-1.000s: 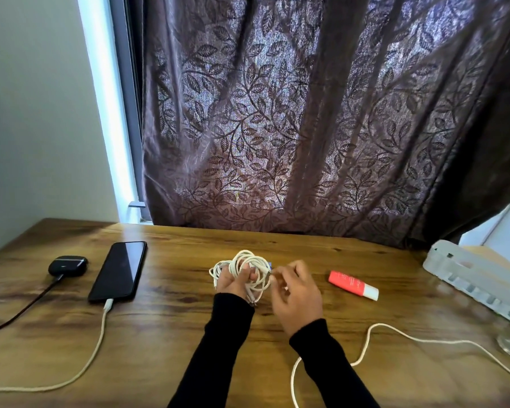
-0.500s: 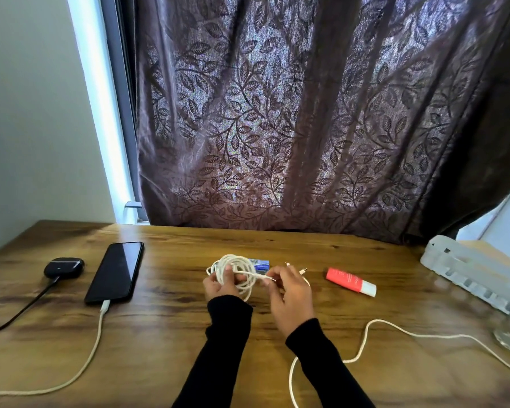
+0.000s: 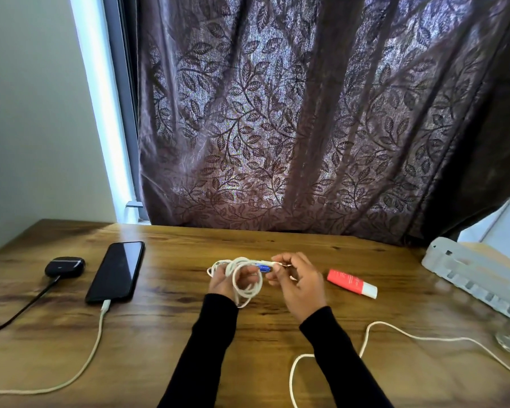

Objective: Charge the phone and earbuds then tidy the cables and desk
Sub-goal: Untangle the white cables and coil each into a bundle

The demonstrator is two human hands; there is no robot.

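Charging appears done: the phone (image 3: 117, 270) and earbud case (image 3: 64, 266) lie plugged in at the desk's (image 3: 171, 334) left. Cable tidying is in hand. The left hand (image 3: 228, 282) grips the coiled white cable (image 3: 242, 278) at mid-desk; the right hand (image 3: 299, 282) pinches its loose end beside a small blue object (image 3: 263, 267). Next, judged: secure that end, then coil the loose cable (image 3: 395, 334) at right.

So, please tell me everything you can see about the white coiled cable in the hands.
The white coiled cable is thin, wound into several loose loops above the wooden desk. The left hand grips the bundle; the right hand pinches its free end beside a small blue piece.
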